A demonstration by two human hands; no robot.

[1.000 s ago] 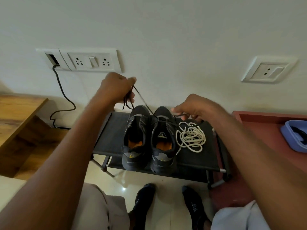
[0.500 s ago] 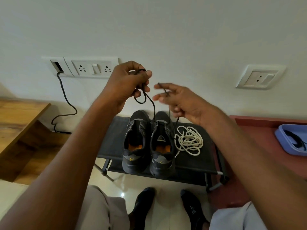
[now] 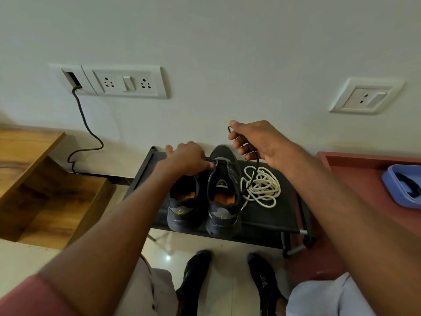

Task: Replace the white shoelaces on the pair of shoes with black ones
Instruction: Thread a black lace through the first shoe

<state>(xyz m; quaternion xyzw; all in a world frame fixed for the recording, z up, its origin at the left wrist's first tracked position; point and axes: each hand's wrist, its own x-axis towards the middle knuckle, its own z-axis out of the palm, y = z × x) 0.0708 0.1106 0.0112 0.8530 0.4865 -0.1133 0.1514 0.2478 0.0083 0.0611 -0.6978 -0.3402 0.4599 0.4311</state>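
Note:
Two dark grey shoes with orange insoles stand side by side on a black rack point(image 3: 268, 215). My left hand point(image 3: 186, 159) lies over the toe half of the left shoe point(image 3: 182, 206), its thumb at the tongue of the right shoe point(image 3: 224, 197); its fingers are hidden. My right hand point(image 3: 252, 142) is raised above the right shoe's toe and grips a black shoelace point(image 3: 256, 169), which hangs down to the shoe's side. The white shoelaces point(image 3: 262, 187) lie in a loose coil on the rack, right of the shoes.
A wall with socket plates point(image 3: 124, 82) and a hanging black cable point(image 3: 87, 131) is behind the rack. A wooden ledge point(image 3: 25, 147) is at left. At right, a red tray point(image 3: 355, 169) holds a blue container point(image 3: 403, 185). My feet point(image 3: 196, 274) are on the floor below.
My left hand let go of the black lace and dropped onto the left shoe. My right hand took over the lace and moved right, holding it up.

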